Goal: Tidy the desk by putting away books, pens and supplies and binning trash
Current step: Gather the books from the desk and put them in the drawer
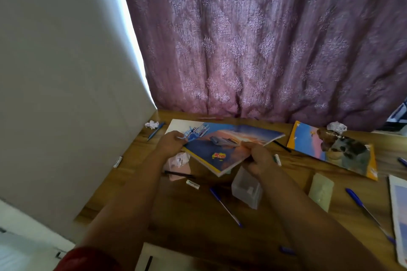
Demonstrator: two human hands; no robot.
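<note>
A blue and orange notebook (222, 145) with a car on its cover is held tilted above the wooden desk (198, 215). My left hand (170, 145) grips its left edge and my right hand (258, 160) grips its near right corner. A second notebook (334, 149) with a dog picture lies flat to the right. Blue pens (224, 205) (363, 209) lie on the desk in front. Crumpled paper balls (181, 158) (335, 126) (152, 124) sit under my left hand, at the back right and at the back left.
A clear plastic box (246, 189) stands under my right wrist, a pale eraser-like block (320, 191) to its right. A black pencil (178, 175), a small white tube (192, 183), another blue pen (155, 131) and a white book (398, 215) at the right edge lie around. Purple curtain (264, 39) hangs behind.
</note>
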